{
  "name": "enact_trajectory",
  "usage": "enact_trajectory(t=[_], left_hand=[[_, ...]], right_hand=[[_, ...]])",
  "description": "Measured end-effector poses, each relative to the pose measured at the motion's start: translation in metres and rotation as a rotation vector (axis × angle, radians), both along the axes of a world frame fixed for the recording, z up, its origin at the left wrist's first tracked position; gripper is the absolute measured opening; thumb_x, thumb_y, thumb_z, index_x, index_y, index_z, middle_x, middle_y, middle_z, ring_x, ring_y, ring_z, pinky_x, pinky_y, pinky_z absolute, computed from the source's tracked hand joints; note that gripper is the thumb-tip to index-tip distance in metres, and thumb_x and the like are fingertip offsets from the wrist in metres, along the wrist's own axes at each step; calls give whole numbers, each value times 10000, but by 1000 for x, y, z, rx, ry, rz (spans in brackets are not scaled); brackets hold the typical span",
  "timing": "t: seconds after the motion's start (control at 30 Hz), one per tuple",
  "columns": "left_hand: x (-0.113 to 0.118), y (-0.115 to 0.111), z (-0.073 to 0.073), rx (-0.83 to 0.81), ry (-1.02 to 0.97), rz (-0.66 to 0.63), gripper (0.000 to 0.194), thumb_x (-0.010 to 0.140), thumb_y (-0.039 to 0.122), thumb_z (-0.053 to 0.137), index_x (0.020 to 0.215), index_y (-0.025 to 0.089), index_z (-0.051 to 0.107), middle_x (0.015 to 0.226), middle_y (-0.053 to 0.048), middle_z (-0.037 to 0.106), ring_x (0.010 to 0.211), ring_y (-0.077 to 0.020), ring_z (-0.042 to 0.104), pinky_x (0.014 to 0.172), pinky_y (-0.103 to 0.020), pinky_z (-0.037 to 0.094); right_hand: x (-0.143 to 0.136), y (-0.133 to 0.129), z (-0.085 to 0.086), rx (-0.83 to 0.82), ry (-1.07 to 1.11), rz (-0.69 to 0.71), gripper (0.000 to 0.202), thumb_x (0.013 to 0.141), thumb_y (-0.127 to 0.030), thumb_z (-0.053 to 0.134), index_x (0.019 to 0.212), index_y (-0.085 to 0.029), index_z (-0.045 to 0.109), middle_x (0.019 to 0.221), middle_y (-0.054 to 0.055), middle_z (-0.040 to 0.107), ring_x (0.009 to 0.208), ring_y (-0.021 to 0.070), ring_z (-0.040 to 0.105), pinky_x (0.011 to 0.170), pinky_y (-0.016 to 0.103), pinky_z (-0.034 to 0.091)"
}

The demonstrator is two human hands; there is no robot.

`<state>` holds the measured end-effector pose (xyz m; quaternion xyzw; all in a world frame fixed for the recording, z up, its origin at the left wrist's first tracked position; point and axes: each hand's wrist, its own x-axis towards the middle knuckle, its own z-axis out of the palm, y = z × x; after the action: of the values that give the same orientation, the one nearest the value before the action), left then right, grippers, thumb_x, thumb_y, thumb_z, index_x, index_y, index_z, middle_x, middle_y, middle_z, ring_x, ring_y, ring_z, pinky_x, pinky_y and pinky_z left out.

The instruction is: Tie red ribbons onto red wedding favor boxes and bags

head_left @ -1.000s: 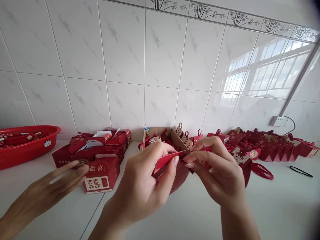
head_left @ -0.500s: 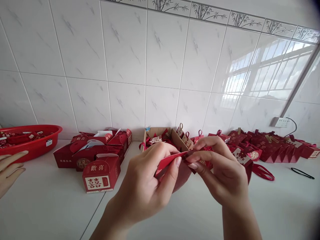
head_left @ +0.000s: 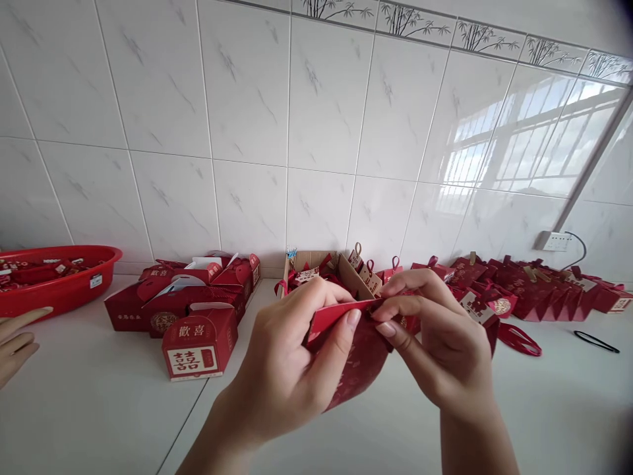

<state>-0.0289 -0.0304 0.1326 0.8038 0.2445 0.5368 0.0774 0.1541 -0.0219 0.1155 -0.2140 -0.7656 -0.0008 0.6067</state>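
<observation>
Tiled wall (head_left: 247,112), red box (head_left: 363,363) between both hands (head_left: 291,363) (head_left: 440,336)

Cool daylight reaches me softly, with a barred window's reflection (head_left: 475,152) glaring off the tiles (head_left: 247,99) above and right of the carton (head_left: 353,277). In front of it, my left hand (head_left: 294,356) and right hand (head_left: 438,346) look fairly sharp, gently shaded toward the wrists. Well right of it, the counter (head_left: 558,415) dims and blurs, and tile lines splay outward on both sides.

Left hand (head_left: 291,369) and right hand (head_left: 440,349) pinch a red printed packet (head_left: 364,364)
</observation>
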Motion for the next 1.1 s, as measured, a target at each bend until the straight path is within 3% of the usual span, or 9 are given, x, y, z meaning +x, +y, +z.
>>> enact_trajectory(t=[0.6, 1.1], left_hand=[[1, 2, 1, -51, -5, -14, 88, 886, 140, 522, 813, 189, 528, 804, -9, 652, 635, -111, 577, 582, -240, 461], [2, 7, -6, 98, 24, 38, 97, 870, 78, 535, 861, 175, 529, 834, -11, 648, 663, -90, 586, 588, -218, 479]], right_hand=[[1, -2, 1, -39, -3, 44, 161, 830, -54, 603, 886, -200, 642, 953, 47, 538, 926, 165, 545, 737, 294, 472], [0, -1, 0, -116, 25, 36, 128, 840, -91, 593, 862, -212, 629, 977, 48, 547, 998, 189, 523, 809, 326, 466]])
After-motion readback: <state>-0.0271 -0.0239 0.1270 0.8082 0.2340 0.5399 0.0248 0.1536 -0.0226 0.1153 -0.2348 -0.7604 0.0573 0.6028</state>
